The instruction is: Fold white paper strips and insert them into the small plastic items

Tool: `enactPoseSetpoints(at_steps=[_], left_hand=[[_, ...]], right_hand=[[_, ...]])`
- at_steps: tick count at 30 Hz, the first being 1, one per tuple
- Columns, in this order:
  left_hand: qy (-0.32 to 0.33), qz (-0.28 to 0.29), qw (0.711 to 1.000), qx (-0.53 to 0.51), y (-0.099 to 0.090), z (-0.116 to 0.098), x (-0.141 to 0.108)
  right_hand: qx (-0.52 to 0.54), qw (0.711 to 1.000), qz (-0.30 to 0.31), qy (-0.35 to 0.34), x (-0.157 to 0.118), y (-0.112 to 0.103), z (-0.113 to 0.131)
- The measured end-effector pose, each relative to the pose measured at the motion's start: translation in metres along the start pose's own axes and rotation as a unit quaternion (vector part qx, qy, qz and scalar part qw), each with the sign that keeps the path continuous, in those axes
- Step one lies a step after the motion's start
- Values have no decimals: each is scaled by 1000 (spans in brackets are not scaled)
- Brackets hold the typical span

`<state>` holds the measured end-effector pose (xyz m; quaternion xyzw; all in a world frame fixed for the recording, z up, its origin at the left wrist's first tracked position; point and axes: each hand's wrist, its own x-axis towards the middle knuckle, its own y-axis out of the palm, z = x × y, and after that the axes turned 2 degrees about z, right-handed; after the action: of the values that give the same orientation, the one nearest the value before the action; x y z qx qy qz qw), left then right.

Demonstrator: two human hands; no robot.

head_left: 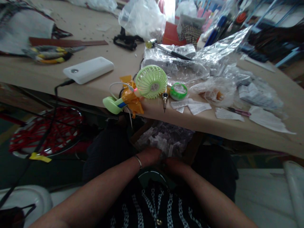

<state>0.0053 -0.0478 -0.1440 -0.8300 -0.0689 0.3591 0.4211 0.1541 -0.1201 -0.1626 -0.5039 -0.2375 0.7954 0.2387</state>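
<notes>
Both my hands are low in front of my lap, close together at the near side of a box of small clear plastic pieces (163, 136). My left hand (150, 156), with a bracelet at the wrist, is at the left, and my right hand (174, 165) is beside it. The fingers of both hands are dark and blurred, so what they hold, if anything, cannot be made out. Above them, at the table edge, lie a small screwdriver-like tool (165, 99), a green round container (178, 91) and white paper strips (199, 107).
A green fan (151, 81) with orange tape stands at the table's edge (152, 110). Left of it are a white power bank (89, 70) and pliers (51, 53). Plastic bags (216, 88) lie at the right. A red-strapped round stool (47, 131) is at the lower left.
</notes>
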Motion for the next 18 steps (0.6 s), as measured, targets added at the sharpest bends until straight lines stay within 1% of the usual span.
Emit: enactPoseSetpoints(at_steps=[5,13,18], left_hand=[[2,-2,1000,0,0,1,-1],[0,-3,1000,-1,-4,-2,-5],[4,-10,1000,1,-1,0,-4]], right_hand=[[3,1000,1,5,0,0,1],[-5,1000,-4,-4,-1,0,1],[-12,1000,-1,-2,-2,0,0]])
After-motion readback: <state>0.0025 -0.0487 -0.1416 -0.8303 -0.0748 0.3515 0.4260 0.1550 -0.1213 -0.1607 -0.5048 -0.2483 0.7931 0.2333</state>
